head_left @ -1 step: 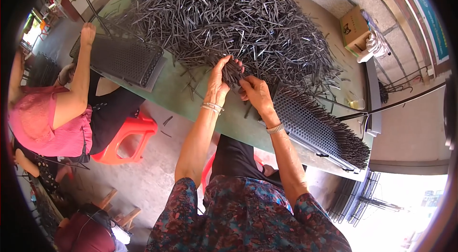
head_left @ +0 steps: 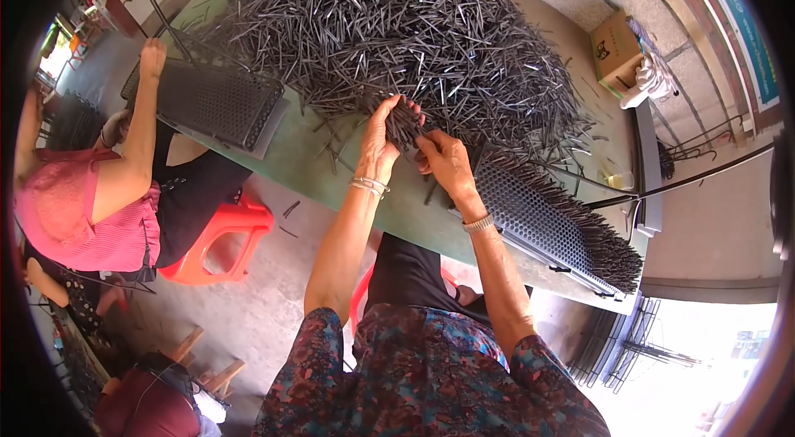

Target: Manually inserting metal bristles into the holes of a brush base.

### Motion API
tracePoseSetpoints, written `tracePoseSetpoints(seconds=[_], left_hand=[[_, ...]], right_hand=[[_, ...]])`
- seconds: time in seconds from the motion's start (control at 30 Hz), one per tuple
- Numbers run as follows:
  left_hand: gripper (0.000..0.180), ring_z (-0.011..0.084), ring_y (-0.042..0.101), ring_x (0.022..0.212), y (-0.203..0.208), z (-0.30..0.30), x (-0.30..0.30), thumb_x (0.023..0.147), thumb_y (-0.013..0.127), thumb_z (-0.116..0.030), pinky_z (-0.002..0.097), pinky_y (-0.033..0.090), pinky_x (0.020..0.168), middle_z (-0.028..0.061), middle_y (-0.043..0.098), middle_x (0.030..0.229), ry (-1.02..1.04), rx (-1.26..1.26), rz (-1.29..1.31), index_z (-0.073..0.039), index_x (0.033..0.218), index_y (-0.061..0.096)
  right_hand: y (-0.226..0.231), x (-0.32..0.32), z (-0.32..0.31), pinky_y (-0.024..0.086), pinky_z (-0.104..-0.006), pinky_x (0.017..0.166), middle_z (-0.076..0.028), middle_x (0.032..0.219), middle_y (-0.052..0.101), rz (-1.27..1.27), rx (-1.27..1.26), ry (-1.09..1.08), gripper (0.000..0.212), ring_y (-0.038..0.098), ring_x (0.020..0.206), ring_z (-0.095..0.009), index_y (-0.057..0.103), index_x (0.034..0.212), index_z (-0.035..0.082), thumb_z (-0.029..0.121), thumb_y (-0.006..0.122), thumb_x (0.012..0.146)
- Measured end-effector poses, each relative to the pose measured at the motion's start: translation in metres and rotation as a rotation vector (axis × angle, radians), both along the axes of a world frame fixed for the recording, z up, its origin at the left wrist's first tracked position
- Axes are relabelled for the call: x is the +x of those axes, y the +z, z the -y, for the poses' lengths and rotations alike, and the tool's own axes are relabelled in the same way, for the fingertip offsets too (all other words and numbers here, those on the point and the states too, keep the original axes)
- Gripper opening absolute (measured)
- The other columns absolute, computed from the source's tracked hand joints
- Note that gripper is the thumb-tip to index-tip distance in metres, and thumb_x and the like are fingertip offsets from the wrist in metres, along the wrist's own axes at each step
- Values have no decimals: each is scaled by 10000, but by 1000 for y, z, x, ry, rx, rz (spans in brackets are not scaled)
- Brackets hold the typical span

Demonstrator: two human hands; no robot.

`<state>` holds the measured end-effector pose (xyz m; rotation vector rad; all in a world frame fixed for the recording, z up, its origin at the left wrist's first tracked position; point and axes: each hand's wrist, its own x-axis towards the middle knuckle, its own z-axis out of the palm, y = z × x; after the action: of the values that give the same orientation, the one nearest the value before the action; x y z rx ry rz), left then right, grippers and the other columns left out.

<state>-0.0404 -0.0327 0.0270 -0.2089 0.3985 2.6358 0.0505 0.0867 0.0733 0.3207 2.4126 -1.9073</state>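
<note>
My left hand (head_left: 378, 137) is closed round a bunch of thin dark sticks (head_left: 403, 126), its thumb along one side and fingertips showing on the other. The fingers of my right hand (head_left: 447, 162) are pinched together at the lower right of that bunch; they touch its sticks, though the exact grip is partly hidden. Just beyond both hands rises a large heap of the same dark sticks (head_left: 397, 31). Right of my right hand lies a perforated metal tray (head_left: 530, 207), with many sticks standing upright in the holes along its far side and right end.
The heap covers much of the green table (head_left: 310, 170). To the left, a co-worker in a pink top (head_left: 91, 213) sits by another perforated tray (head_left: 215, 102). A red stool (head_left: 224, 247) stands on the floor, and a cardboard box (head_left: 617, 52) is at the far right.
</note>
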Motion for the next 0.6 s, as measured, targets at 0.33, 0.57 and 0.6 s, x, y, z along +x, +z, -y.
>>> tracePoseSetpoints(seconds=[0.33,0.57,0.6], left_hand=[[128,199,652,738,5,27,-21,847,705,-163,408,577,751,70,667,790,53,21,157,-75,842,612],[400,283,641,1080,6,2,28,977,555,-272,416,537,938,163,647,1180,-193,101,-131,47,1220,555],[417,264,641,1082,3,-7,33,967,574,-295,391,542,926,158,662,1149,-159,1,-94,49,1203,577]], right_hand=[[57,36,-19,452,-291,515,-75,637,619,-39,496,114,243,595,526,-149,611,838,-15,191,547,951],[23,7,-24,434,-381,481,-126,591,585,-358,713,71,207,595,503,-253,657,923,43,206,533,956],[22,5,-17,462,-443,534,-160,659,621,-330,794,72,208,621,592,-328,618,909,46,230,533,952]])
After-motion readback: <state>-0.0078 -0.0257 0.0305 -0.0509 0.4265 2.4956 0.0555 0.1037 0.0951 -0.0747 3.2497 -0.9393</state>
